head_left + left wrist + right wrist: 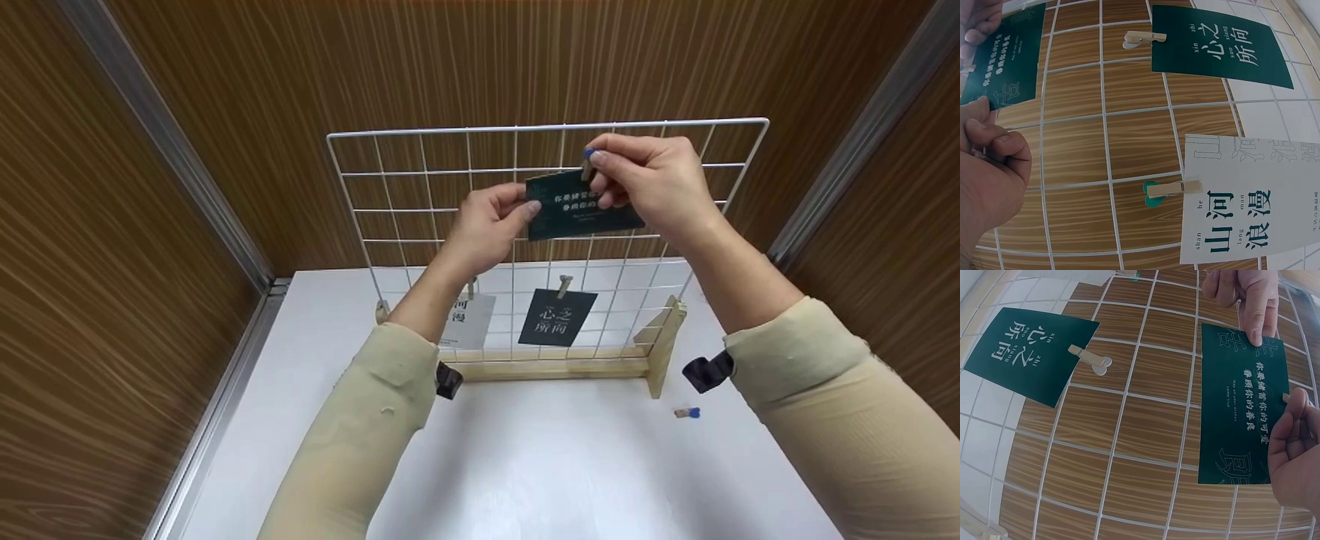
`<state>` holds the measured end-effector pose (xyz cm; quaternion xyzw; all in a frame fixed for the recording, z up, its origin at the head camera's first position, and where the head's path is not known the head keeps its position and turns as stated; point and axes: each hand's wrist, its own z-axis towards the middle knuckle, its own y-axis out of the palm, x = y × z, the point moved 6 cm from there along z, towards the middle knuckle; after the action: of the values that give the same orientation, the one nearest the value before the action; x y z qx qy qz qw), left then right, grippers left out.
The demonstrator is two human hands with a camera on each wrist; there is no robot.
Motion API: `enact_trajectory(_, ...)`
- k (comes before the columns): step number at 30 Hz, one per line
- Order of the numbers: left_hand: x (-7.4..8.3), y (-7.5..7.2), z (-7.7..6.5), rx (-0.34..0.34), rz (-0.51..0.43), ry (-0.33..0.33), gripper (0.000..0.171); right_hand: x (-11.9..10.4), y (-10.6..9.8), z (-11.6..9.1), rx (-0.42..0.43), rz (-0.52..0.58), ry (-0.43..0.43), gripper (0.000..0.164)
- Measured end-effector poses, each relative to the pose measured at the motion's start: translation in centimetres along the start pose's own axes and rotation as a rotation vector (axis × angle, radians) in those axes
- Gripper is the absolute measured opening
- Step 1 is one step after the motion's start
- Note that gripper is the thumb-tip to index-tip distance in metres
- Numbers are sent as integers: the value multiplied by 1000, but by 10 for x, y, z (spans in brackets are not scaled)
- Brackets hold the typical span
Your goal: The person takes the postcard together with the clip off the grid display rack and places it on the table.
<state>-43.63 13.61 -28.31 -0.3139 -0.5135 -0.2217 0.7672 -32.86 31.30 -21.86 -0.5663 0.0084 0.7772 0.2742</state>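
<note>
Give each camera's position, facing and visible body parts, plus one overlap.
Head: worn on head, looks forward and down at wire grid; left hand, right hand, sleeves show.
Left wrist: worn there, faces grid and hanging white card; both hands show, cropped.
Right wrist: worn there, faces grid and held card; both hands show.
Shared: held card appears in both wrist views.

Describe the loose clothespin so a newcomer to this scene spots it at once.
On the white table, find the right wooden foot of the wire grid in the head view. Just in front, slightly right, lies a small wooden clothespin with a blue end. Unlike the blue-tipped peg in the right hand or the clips on hanging cards, it lies loose.
</note>
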Motion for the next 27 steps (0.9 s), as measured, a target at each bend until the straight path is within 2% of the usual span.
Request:
enact_trajectory(5, 0, 0, -1, -2, -12, 6, 25, 1, 1, -1, 18, 5, -4, 22)
enact_trajectory(18, 1, -1, -1, 3, -6, 37, 24, -11, -1, -4, 63, -10, -107, 19)
enact_trajectory(27, -1, -2, -1, 7, -1, 22, 24, -15, -1, -9, 59, -5, -130, 18)
